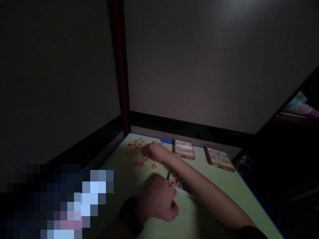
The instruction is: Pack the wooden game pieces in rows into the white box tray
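Note:
Round Chinese chess pieces (141, 164) with red or dark characters lie scattered on the far left of the green tabletop (112, 186). My right hand (155, 151) reaches across among them, its fingers curled downward and closed; what is in its fingertips, if anything, is hidden. Nearer to me, my left hand (159, 199) is closed in a loose fist, back up, with a dark watch on the wrist. It lies beside a shallow white-edged tray (185, 192) that holds larger-looking dark-lettered pieces (175, 183). My right forearm passes over this tray and covers much of it.
Two flat boxes with printed lids, a left one (183, 148) and a right one (220, 158), lie along the table's back and right edges. A wall (189, 66) stands behind. Past the right edge is a dark shiny object (244, 165). The room is dim.

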### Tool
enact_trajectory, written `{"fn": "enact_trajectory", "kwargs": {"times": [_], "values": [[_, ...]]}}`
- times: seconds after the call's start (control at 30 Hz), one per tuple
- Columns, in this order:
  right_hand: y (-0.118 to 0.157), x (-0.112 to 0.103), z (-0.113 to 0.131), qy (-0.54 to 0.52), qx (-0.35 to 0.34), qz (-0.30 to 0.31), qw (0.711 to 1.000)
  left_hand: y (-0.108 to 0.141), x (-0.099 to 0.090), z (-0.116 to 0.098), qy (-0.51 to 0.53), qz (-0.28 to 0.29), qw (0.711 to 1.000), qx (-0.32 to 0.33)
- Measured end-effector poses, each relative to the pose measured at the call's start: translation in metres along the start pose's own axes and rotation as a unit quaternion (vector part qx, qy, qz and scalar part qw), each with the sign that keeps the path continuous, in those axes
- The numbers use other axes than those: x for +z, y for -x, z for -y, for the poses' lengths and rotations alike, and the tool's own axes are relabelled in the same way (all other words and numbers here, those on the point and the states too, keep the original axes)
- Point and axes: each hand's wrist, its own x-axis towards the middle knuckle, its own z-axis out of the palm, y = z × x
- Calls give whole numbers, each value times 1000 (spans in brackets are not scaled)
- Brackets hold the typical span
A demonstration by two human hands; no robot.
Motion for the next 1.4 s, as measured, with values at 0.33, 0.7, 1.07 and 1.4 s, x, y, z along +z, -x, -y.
{"fn": "enact_trajectory", "kwargs": {"times": [0.33, 0.7, 1.07, 1.4], "values": [[-23, -1, 25, 117, 43, 73, 990, -1, 2, -1, 12, -1, 1000, 21], [24, -38, 9, 40, 56, -30, 997, -1, 3, 1, -1, -14, 1000, 18], [158, 7, -45, -44, 140, -82, 986, -1, 8, 6, -18, -15, 1000, 15], [159, 15, -45, -14, 112, -68, 991, -1, 8, 7, -24, -9, 1000, -2]]}}
